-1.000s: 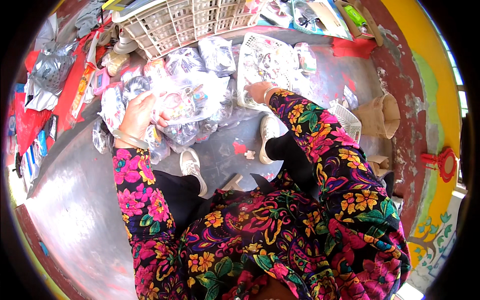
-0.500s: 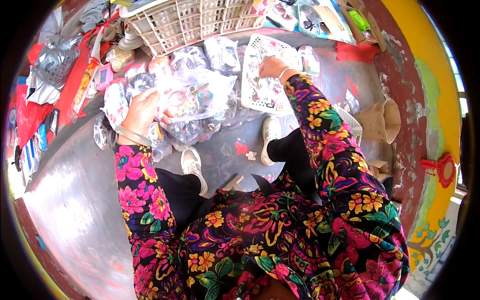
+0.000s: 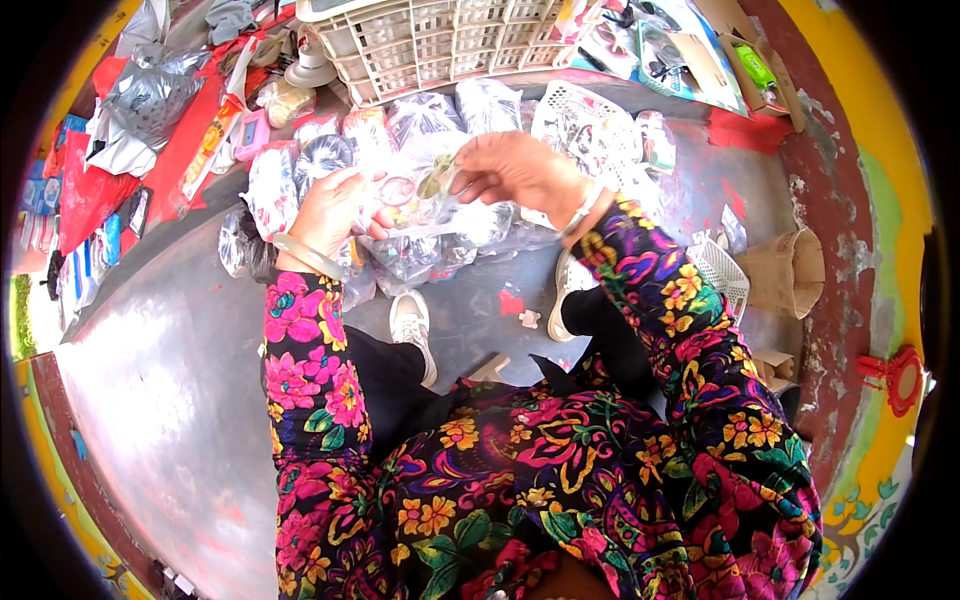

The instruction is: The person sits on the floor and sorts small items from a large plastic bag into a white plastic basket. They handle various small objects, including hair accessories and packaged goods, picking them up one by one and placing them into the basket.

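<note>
Both my hands on one packet — pile beneath.
My left hand (image 3: 335, 205) and right hand (image 3: 515, 165) pinch a small clear plastic packet (image 3: 425, 200) closed-fingered, above heaped clear bags (image 3: 420, 255).

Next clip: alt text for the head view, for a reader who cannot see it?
Both hands, left hand and right hand, hold a small clear plastic packet above a heap of similar packets on a grey floor. A white plastic basket stands behind; floral sleeves and white shoes show below.

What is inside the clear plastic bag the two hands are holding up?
The clear plastic bag is held between the left hand and the right hand. Through it show small round pieces, pinkish and greenish. What they are cannot be told; fingers and glare cover the rest.
</note>
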Demonstrator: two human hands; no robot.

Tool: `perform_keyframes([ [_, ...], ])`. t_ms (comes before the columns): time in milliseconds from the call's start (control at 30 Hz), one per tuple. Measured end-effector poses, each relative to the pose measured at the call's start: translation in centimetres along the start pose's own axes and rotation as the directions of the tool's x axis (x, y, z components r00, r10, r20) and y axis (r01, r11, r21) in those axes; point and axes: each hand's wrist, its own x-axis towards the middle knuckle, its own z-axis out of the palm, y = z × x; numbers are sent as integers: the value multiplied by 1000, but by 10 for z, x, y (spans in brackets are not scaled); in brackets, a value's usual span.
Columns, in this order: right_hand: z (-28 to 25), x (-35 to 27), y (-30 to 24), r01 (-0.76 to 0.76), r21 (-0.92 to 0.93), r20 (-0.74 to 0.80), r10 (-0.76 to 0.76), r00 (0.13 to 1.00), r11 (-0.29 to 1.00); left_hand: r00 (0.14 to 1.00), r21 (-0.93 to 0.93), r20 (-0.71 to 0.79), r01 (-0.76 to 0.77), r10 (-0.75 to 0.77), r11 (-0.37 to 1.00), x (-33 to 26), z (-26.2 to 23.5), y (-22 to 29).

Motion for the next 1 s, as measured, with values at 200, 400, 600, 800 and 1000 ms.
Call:
perform_keyframes([
  [200, 27, 38, 57, -148, 410, -91, 202, 975, 900, 999, 37, 46, -20, 18, 999, 2, 2, 3],
  [400, 9, 80, 77, -81, 429, -209, 186, 960, 900, 992, 48, 123, -25, 19, 999, 8, 4, 4],
  [600, 13, 75, 57, -73, 439, -324, 233, 917, 896, 995, 70, 86, -61, 55, 996, 7, -5, 2],
  [800, 3, 80, 75, 284, -916, 323, -99, 941, -283, 996, 91, 72, -52, 46, 995, 14, 4, 7],
  [1000, 35, 66, 77, 296, -937, 338, -276, 900, -183, 995, 102, 93, -47, 38, 994, 15, -1, 4],
])
